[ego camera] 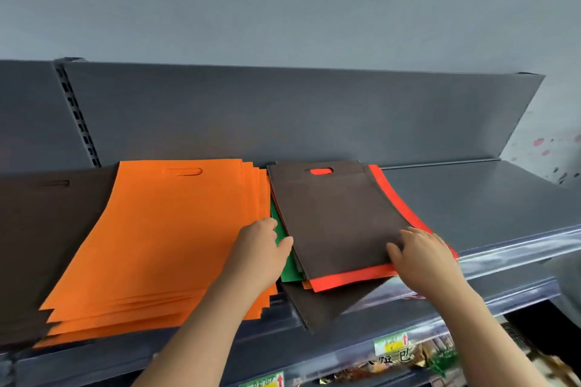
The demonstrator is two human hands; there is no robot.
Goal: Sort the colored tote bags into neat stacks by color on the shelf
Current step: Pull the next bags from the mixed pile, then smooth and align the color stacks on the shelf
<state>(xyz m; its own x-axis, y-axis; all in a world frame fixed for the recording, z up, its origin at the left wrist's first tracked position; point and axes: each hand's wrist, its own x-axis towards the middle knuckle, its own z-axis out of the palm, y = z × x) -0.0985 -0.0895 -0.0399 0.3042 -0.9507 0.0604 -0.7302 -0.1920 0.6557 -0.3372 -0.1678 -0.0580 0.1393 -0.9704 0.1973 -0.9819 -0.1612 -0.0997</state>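
Note:
A stack of orange tote bags (163, 239) lies fanned out on the grey shelf (490, 198). Left of it lies a brown stack (47, 229). To the right sits a mixed pile: a brown bag (339, 217) on top, a red bag (393, 195) under it, a green bag (287, 270) poking out on the left, and another brown bag (330, 302) hanging over the shelf edge. My left hand (261, 248) rests flat on the orange stack's right edge, thumb touching the green bag. My right hand (421, 248) presses on the top brown bag's lower right corner.
The shelf's dark back panel (283, 116) rises behind the bags. A slotted upright (78, 116) stands at the left. Bare shelf surface extends to the right of the mixed pile. Below the shelf edge, price tags (391, 343) and packaged goods show.

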